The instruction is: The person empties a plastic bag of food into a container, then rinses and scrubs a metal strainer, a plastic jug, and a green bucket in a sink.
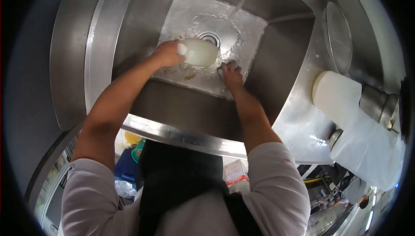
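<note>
My left hand [168, 53] is closed around the neck end of a translucent whitish plastic bottle [201, 53]. The bottle lies sideways low in the steel sink [186, 102], its wide end beside the round drain [210, 39]. To the right of the bottle, my right hand [232, 75] reaches down to the wet sink floor. Its fingers are bent over a small dark thing [220, 71], mostly covered, whose kind I cannot make out. Running water [242, 2] falls from the top of the view and spreads over the sink floor around the drain.
On the steel counter [289, 128] at right lie a round mesh strainer [338, 37], large white plastic jugs [337, 91] and a metal pot [374, 104]. Below the sink's front edge are a red-and-white box [235, 173] and a blue container [126, 164]. Another person [354, 192] is at far lower right.
</note>
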Tool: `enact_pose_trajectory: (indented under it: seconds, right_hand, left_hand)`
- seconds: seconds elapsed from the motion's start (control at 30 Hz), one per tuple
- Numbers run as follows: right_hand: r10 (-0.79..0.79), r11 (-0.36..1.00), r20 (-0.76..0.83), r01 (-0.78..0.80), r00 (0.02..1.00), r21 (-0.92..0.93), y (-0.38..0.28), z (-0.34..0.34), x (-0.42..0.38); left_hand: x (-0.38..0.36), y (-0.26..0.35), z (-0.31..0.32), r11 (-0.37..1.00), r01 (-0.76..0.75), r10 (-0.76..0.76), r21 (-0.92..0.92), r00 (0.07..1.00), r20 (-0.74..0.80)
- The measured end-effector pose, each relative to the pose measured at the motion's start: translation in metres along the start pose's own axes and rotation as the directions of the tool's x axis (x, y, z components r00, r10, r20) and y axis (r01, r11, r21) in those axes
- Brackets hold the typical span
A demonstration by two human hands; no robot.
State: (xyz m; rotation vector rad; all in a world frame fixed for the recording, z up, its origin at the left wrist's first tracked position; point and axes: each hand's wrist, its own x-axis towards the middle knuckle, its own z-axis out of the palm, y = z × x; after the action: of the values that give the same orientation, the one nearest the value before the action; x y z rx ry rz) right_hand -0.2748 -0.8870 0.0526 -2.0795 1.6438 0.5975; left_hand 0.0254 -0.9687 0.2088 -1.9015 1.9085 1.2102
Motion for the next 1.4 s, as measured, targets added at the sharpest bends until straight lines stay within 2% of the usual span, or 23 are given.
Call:
enact_pose_trajectory:
  seconds: [0.03,0.13,0.17,0.27,0.3,0.4,0.43,0.5,0.53,0.57,0.6,0.7,0.77,0.83,0.87,0.93,1.0,1.03,1.1,1.23,1.3,1.33,1.4]
  right_hand:
    - [-0.08,0.994,-0.111,0.072,0.991,-0.079,0.007,0.021,0.007]
    - [-0.169,0.932,-0.215,0.227,0.962,0.284,0.012,0.032,0.01]
    - [-0.03,0.892,-0.057,0.053,0.998,0.449,0.002,-0.012,0.001]
    - [0.149,0.87,0.072,-0.165,0.986,0.465,0.007,-0.004,0.015]
    - [0.123,0.902,0.11,-0.157,0.986,0.403,0.003,-0.004,0.017]
    - [0.01,0.951,0.043,-0.023,0.999,0.31,0.019,0.039,0.037]
    - [0.012,0.937,0.082,-0.04,0.997,0.348,0.016,0.018,0.029]
    - [0.04,0.885,0.182,-0.119,0.982,0.451,0.005,-0.069,-0.008]
    - [0.04,0.876,0.175,-0.119,0.984,0.467,0.003,-0.106,-0.025]
    - [0.022,0.895,0.108,-0.067,0.994,0.441,0.009,-0.131,-0.042]
    - [-0.007,0.915,0.032,-0.006,0.999,0.404,0.016,-0.171,-0.062]
    - [0.24,0.866,-0.132,-0.15,0.962,0.477,0.043,-0.269,-0.136]
    - [0.315,0.832,-0.225,-0.154,0.922,0.532,0.079,-0.336,-0.189]
    - [0.444,0.79,-0.386,-0.15,0.809,0.595,0.121,-0.375,-0.236]
    - [0.473,0.821,-0.543,-0.123,0.693,0.558,0.144,-0.382,-0.251]
    - [0.546,0.807,-0.509,-0.255,0.665,0.533,0.191,-0.397,-0.264]
    - [0.574,0.729,-0.115,-0.443,0.81,0.522,0.228,-0.404,-0.249]
    - [0.559,0.701,0.115,-0.542,0.821,0.464,0.241,-0.404,-0.235]
    - [0.399,0.889,0.131,-0.417,0.908,0.187,0.266,-0.368,-0.197]
    - [0.245,0.933,0.249,-0.298,0.937,0.2,0.243,-0.354,-0.186]
    - [0.174,0.947,0.311,-0.245,0.934,0.206,0.227,-0.351,-0.189]
    - [0.197,0.946,0.308,-0.263,0.931,0.189,0.218,-0.353,-0.19]
    - [0.229,0.944,0.309,-0.288,0.923,0.161,0.198,-0.353,-0.191]
  left_hand:
    - [0.009,0.008,0.002,0.997,-0.002,-0.002,-0.074,0.999,-0.046]
    - [0.028,0.01,0.011,0.986,-0.076,0.067,-0.146,0.996,-0.063]
    - [0.038,0.01,0.022,0.977,-0.141,0.119,-0.162,0.983,-0.136]
    - [0.068,0.012,0.049,0.974,-0.192,0.176,-0.117,0.976,-0.13]
    - [0.075,0.011,0.057,0.962,-0.211,0.196,-0.174,0.975,-0.103]
    - [0.105,0.021,0.096,0.927,-0.333,0.291,-0.169,0.928,-0.233]
    - [0.102,0.036,0.093,0.888,-0.31,0.269,-0.339,0.949,-0.162]
    - [0.101,0.051,0.107,0.8,-0.35,0.281,-0.486,0.936,-0.212]
    - [0.067,0.082,0.084,0.746,-0.419,0.286,-0.518,0.903,-0.32]
    - [0.085,0.082,0.09,0.849,-0.358,0.266,-0.389,0.925,-0.27]
    - [0.084,0.095,0.081,0.854,-0.377,0.291,-0.358,0.917,-0.273]
    - [0.077,0.132,0.034,0.912,-0.376,0.321,-0.164,0.903,-0.286]
    - [0.084,0.154,-0.001,0.925,-0.356,0.314,-0.132,0.913,-0.26]
    - [0.08,0.17,-0.022,0.921,-0.336,0.292,-0.199,0.931,-0.221]
    - [0.078,0.176,-0.033,0.901,-0.332,0.285,-0.28,0.938,-0.196]
    - [0.077,0.182,-0.052,0.846,-0.307,0.274,-0.436,0.952,-0.137]
    - [0.089,0.176,-0.059,0.788,-0.227,0.218,-0.572,0.972,-0.085]
    - [0.093,0.174,-0.059,0.752,-0.18,0.192,-0.634,0.98,-0.051]
    - [0.079,0.183,-0.066,0.714,-0.164,0.172,-0.681,0.983,-0.056]
    - [0.069,0.182,-0.072,0.687,-0.274,0.265,-0.673,0.957,-0.119]
    - [0.06,0.185,-0.073,0.65,-0.186,0.178,-0.737,0.98,-0.089]
    - [0.055,0.188,-0.076,0.626,-0.145,0.136,-0.766,0.988,-0.076]
    - [0.06,0.178,-0.074,0.602,-0.188,0.161,-0.776,0.98,-0.113]
